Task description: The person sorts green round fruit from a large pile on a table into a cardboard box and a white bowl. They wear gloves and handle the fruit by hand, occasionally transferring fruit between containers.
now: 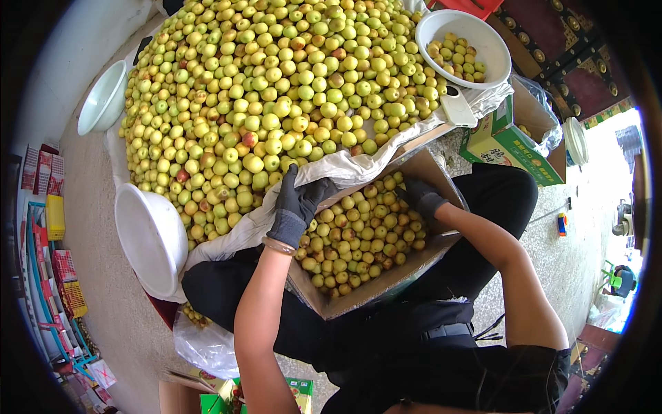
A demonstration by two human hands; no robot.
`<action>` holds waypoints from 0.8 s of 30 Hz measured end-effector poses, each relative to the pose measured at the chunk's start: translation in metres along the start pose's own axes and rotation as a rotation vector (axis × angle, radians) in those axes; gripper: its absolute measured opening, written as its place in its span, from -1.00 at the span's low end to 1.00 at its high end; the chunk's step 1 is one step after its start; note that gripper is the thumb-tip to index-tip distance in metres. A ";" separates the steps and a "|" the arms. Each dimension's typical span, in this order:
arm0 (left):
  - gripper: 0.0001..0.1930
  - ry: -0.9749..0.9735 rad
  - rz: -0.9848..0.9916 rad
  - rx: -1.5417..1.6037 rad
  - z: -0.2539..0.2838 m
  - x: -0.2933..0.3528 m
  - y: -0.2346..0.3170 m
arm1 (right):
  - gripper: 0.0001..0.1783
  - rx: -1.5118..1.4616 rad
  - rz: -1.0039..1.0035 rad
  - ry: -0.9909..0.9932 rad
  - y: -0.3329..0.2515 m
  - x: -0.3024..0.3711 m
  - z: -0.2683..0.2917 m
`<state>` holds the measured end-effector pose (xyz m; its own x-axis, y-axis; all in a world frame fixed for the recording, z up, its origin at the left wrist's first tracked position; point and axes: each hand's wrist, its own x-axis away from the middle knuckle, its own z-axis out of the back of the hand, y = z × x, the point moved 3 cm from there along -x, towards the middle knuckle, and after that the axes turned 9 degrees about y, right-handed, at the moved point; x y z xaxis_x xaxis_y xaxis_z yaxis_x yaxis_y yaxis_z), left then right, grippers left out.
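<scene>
My left hand [298, 203], in a dark grey glove, is at the edge of the pale cloth [352, 169] below a large heap of small yellow-green fruits [276, 83] that look like jujubes. Its fingers are stretched and the thumb is apart, with no fruit seen in it. An open cardboard box [441, 248] sits tilted on my lap, holding many of the same fruits [365, 234], some blushed brown. Inside its right end, my gloved right hand [422, 198] reaches down against the fruit. That hand's fingertips are hidden, so its grip does not show.
White basins stand at the left [150, 238], far left [103, 98] and upper right [496, 52], the last holding some fruits. A white phone [456, 107] lies by the heap. Beyond it stands a green printed carton [510, 141]. A plastic bag [203, 345] lies lower left.
</scene>
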<state>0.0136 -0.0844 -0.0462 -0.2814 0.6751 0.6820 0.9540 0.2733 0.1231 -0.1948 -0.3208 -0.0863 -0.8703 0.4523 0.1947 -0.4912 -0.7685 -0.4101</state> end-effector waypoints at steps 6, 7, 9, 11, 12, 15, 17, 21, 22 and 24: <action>-0.34 -0.007 -0.089 -0.001 0.003 -0.004 -0.002 | -0.66 0.582 0.258 -0.452 0.033 0.043 -0.016; -0.52 0.030 -0.023 0.007 -0.004 -0.002 -0.006 | -0.70 0.577 0.351 -0.452 0.050 0.056 -0.023; -0.40 0.035 -0.094 0.006 0.002 -0.006 -0.002 | -0.72 0.517 0.414 -0.255 0.042 0.051 -0.018; -0.34 0.050 -0.152 -0.002 0.010 -0.008 -0.001 | -0.73 0.528 0.383 -0.240 0.035 0.050 -0.014; -0.34 0.030 -0.150 -0.010 0.009 -0.009 -0.003 | -0.73 0.573 0.313 -0.320 0.030 0.050 -0.010; -0.34 0.020 -0.136 -0.024 0.009 -0.006 -0.005 | -0.74 0.661 0.111 -0.256 0.019 0.052 -0.022; -0.34 0.025 -0.160 -0.030 0.010 -0.012 -0.002 | -0.75 0.663 0.145 -0.210 0.019 0.054 -0.026; -0.41 0.040 -0.156 -0.002 0.015 -0.013 -0.012 | -0.85 0.582 0.419 -0.345 0.033 0.064 -0.030; -0.44 0.029 -0.158 0.000 0.007 -0.014 -0.011 | -0.84 0.597 0.404 -0.396 0.037 0.061 -0.030; -0.53 0.041 -0.231 0.013 0.003 -0.003 -0.011 | -0.78 0.640 0.335 -0.521 0.013 0.054 -0.018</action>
<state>0.0034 -0.0874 -0.0521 -0.4874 0.5654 0.6653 0.8633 0.4263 0.2702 -0.2479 -0.2977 -0.0974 -0.8012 0.0156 0.5983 0.0017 -0.9996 0.0284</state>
